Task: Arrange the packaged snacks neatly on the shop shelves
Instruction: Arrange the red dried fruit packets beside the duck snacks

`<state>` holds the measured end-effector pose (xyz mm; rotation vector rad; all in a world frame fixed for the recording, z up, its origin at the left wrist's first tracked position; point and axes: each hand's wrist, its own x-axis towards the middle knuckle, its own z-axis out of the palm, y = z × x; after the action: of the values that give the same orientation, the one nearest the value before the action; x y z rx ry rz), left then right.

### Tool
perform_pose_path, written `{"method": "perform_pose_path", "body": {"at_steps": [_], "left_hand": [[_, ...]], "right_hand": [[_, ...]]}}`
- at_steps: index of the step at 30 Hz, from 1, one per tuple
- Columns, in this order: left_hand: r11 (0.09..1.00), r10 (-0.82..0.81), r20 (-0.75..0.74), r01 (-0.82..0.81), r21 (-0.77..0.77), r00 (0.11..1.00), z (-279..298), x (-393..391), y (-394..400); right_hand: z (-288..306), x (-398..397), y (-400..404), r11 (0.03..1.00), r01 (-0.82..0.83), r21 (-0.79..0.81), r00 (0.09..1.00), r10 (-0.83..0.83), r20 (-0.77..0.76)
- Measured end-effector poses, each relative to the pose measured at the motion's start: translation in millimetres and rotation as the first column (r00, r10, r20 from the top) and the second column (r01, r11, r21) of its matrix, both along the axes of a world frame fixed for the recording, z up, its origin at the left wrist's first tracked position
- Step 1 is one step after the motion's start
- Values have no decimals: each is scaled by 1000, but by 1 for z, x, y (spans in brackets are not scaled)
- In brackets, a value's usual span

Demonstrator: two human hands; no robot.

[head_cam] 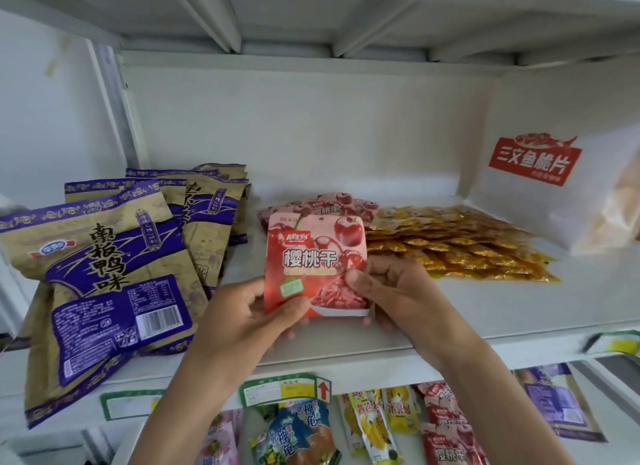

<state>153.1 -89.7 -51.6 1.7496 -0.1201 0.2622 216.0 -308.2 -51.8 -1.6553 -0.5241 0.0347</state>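
A red dried-cherry snack packet [313, 256] stands upright over the white shelf [485, 312], held from both sides. My left hand [249, 312] pinches its lower left corner with thumb on the front. My right hand [391, 291] pinches its right edge, thumb on the front. Behind the packet lies a small pile of matching cherry packets [322, 204]. To the left, several large purple-and-tan duck-flavour bags [110, 274] lean in a stack. To the right, several yellow sachets [457, 242] are spread flat on the shelf.
A big white bag with a red salmon-crisp label [533, 187] stands at the shelf's far right. Price tags [287, 390] run along the shelf's front edge. The lower shelf holds mixed snack packets [374, 426]. The upper shelf's underside [311, 21] hangs close overhead.
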Motion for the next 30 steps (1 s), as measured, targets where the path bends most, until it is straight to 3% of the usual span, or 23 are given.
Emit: {"method": "perform_pose_path", "body": {"at_steps": [7,11,15,30], "left_hand": [[997,48,-8,-49,-66,999,1,-5,1],[993,39,14,-37,-111,999,4,-7,0],[995,26,29,-22,-99,999,3,-7,2],[994,-30,-30,27,-108,999,5,-7,2]], "right_hand": [[2,-1,-6,983,-173,-68,984,170,-45],[0,0,-6,988,-157,-8,988,157,-7],[-2,1,-5,984,-148,-94,985,156,79],[-1,-1,-11,977,-194,-87,975,202,92]]}}
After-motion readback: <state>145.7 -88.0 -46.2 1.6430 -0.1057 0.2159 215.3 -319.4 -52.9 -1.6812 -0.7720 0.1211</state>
